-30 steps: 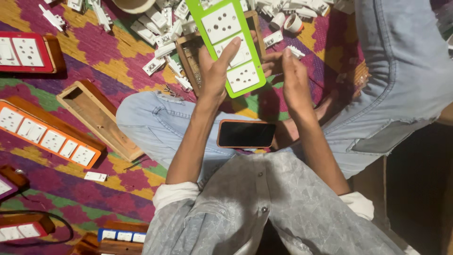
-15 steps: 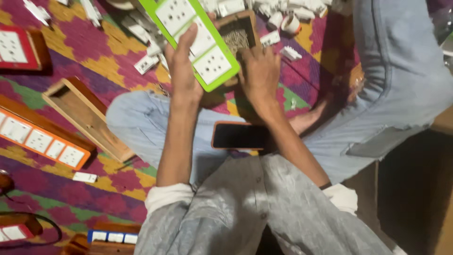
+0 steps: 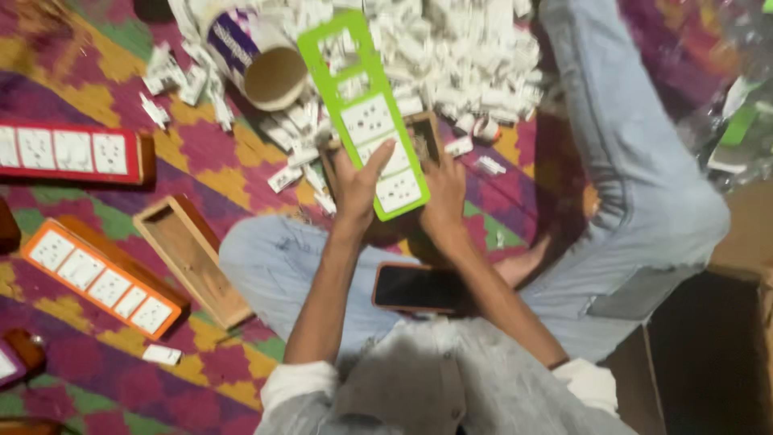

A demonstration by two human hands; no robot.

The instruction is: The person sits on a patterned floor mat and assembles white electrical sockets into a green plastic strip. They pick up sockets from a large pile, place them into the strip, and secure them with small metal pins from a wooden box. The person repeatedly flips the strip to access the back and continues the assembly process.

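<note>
- Underneath me is a floor rug (image 3: pixel 97 338) in purple, yellow and green zigzags; I sit on it cross-legged in pale jeans, a dark phone (image 3: pixel 419 287) resting on my lap.
- Between my hands, tilted up in front of me over a small wooden box (image 3: pixel 425 133), is the green switch plate (image 3: pixel 366 113): a long plastic frame with white switch modules in its lower openings and its upper openings bare.
- I judge the plate light and stiff, though the bare upper end looks thin and likely to flex; the smooth plastic could slip, so the filled lower end, by its edges, is the place to take it.
- My left hand (image 3: pixel 358 187) grips the lower left edge, fingers half curled, one finger stretched across a white module.
- My right hand (image 3: pixel 444 192) is closed on the lower right corner from behind and the side; how tight the pinch is I cannot tell through the blur.
- Beyond lies a heap of loose white modules (image 3: pixel 451 56) and a cardboard tube (image 3: pixel 256 60); to my left an empty wooden box (image 3: pixel 193 258), an orange switch board (image 3: pixel 101 278) and a red switch board (image 3: pixel 68 153).
</note>
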